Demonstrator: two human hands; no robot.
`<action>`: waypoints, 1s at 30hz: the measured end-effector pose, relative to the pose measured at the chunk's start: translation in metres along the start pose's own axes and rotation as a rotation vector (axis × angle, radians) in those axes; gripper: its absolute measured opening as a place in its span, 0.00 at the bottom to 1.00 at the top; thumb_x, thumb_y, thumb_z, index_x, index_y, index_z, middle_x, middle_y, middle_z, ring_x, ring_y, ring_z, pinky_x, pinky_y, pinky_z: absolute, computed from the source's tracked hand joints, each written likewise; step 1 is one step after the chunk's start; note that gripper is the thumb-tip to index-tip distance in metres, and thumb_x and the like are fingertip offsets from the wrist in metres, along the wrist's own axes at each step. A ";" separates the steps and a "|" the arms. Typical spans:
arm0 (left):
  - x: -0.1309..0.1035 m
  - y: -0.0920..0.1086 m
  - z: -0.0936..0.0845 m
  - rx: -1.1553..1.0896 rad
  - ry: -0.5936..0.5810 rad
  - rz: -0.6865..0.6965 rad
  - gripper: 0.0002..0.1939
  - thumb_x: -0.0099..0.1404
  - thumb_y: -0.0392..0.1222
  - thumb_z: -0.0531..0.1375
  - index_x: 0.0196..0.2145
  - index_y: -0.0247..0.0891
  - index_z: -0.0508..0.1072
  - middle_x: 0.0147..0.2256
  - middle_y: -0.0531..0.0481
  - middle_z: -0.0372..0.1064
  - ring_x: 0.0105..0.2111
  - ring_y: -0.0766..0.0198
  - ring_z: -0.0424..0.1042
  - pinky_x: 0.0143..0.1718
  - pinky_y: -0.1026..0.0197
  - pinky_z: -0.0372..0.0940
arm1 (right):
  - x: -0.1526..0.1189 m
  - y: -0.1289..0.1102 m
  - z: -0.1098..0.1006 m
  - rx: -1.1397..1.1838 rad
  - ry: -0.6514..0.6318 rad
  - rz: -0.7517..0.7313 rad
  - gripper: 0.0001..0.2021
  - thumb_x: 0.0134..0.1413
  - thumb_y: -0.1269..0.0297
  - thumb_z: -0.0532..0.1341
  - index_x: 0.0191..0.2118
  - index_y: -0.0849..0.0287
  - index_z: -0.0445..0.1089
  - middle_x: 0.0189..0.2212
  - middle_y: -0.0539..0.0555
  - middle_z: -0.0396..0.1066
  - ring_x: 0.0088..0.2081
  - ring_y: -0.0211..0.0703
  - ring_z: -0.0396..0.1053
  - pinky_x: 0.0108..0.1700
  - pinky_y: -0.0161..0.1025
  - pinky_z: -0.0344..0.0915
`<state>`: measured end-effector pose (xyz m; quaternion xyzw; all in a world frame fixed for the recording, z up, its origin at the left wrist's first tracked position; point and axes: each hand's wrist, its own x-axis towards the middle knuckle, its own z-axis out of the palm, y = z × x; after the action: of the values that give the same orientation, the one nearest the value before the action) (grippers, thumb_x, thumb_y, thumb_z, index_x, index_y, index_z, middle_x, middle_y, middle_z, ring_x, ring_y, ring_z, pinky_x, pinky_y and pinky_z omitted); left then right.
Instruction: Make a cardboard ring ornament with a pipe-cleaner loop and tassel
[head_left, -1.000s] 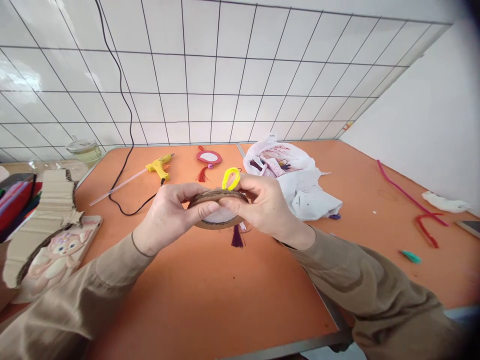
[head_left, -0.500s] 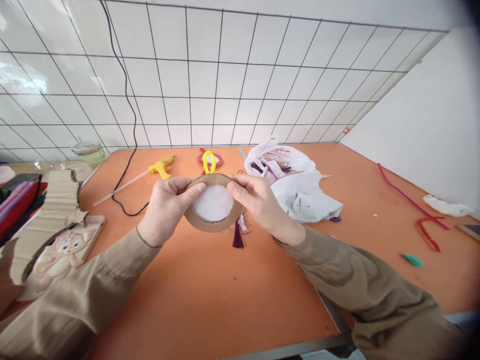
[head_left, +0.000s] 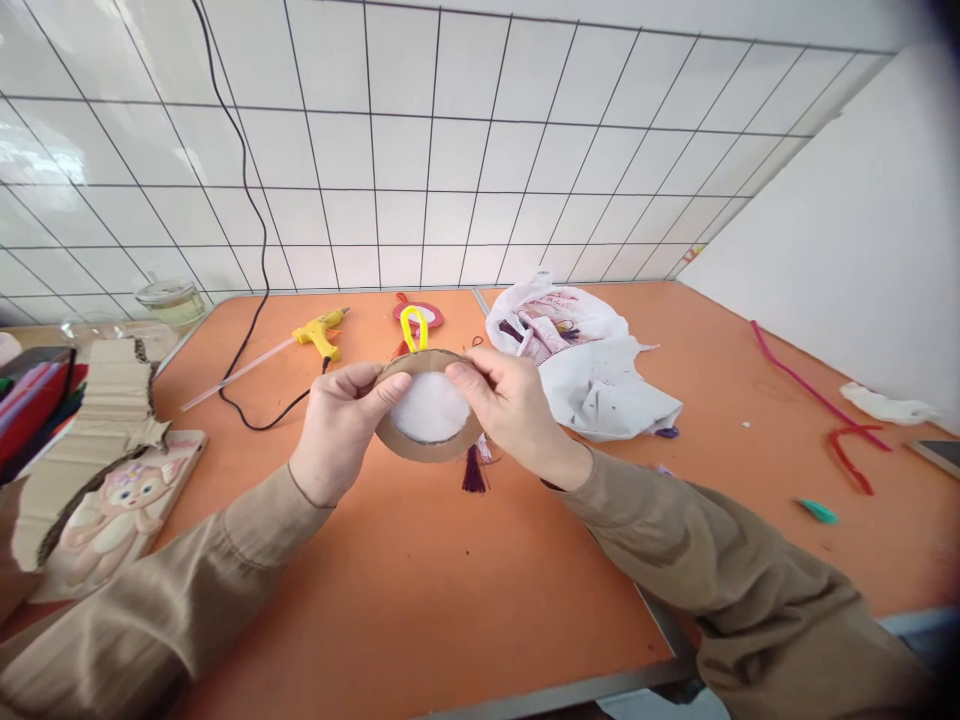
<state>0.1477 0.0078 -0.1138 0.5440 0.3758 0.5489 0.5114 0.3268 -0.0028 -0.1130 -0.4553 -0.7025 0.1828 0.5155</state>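
Between my hands is a round cardboard ring with a white, translucent-looking middle. A yellow fuzzy loop stands up at its top edge. My left hand pinches the ring's left side, thumb on the front face. Its right side is pinched by my right hand, thumb again in front. Fingers behind the ring are hidden. Below and beyond the ring, a dark purple tassel shows on the orange table. A red disc with a white centre lies behind the loop.
A yellow glue gun with a clear stick and black cord lies at back left. Torn cardboard rests over a cartoon-figure board. A white plastic bag sits back right. Pipe cleaners lie at far right.
Both hands still grip the ring, which has turned slightly, and my right thumb sits a little further over the white middle. The whole view has shifted slightly.
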 end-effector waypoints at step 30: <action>-0.001 -0.011 -0.001 -0.075 -0.087 -0.099 0.18 0.55 0.56 0.69 0.27 0.36 0.78 0.23 0.54 0.66 0.24 0.71 0.60 0.24 0.68 0.56 | 0.000 0.002 0.003 0.254 0.105 0.113 0.12 0.56 0.60 0.61 0.24 0.59 0.66 0.20 0.45 0.58 0.24 0.33 0.55 0.25 0.34 0.52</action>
<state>0.1484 0.0092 -0.1243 0.5285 0.3588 0.5126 0.5738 0.3246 -0.0016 -0.1158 -0.4343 -0.6190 0.2748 0.5939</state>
